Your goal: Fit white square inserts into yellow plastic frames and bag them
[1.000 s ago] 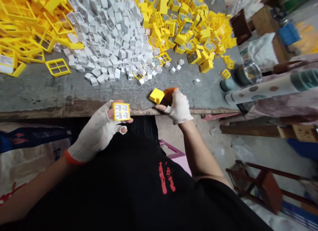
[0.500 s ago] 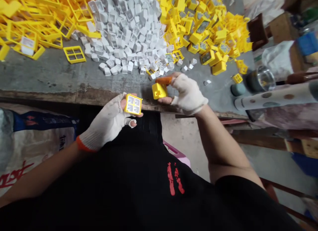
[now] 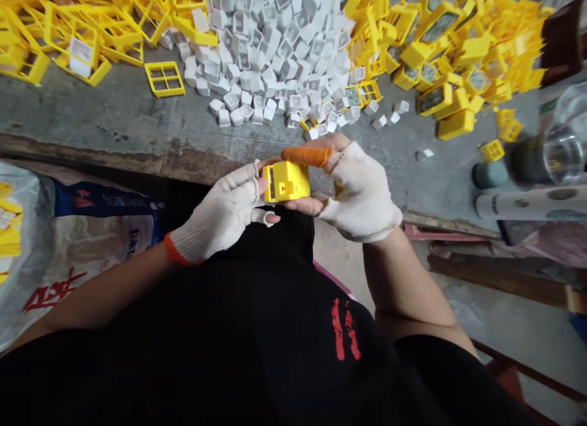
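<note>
In front of my body, just past the table's edge, both hands meet at one small yellow block. My right hand, in a white fingerless glove with an orange cover on the index finger, pinches a yellow plastic housing between finger and thumb. My left hand, gloved in white too, holds the yellow frame with white inserts at the housing's left end. The frame's front face is turned out of sight. A dark slot shows near where the pieces meet; I cannot tell whether they are fully joined.
Small white plastic cups lie heaped on the grey table. Yellow window-like frames pile up at left, with a loose frame nearer. Yellow housings are heaped at right, near a clear jar. A printed sack stands at lower left.
My right hand has brought the yellow housing down to the frame in my left hand, from apart to touching. The frame has turned, so its white inserts no longer show. The view has shifted left.
</note>
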The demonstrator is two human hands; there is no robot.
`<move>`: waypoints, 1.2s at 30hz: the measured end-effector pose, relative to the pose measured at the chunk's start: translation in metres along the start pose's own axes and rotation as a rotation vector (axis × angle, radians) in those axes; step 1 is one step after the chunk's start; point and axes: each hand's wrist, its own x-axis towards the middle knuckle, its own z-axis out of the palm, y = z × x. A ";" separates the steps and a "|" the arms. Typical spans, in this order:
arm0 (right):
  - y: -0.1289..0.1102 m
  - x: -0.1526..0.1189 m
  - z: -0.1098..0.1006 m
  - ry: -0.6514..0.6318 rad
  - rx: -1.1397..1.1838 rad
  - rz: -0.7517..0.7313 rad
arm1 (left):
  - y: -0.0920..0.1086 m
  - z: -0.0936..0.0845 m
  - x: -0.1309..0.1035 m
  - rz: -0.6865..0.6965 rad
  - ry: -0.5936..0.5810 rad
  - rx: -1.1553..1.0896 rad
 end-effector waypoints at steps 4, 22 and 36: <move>0.008 -0.003 0.005 0.036 0.019 -0.048 | 0.000 0.004 0.001 0.011 0.022 0.029; -0.014 0.002 0.061 0.309 0.719 0.119 | 0.007 -0.012 -0.016 0.546 0.121 0.824; -0.035 0.012 0.054 0.247 0.808 0.094 | 0.019 -0.011 -0.010 0.443 -0.076 0.305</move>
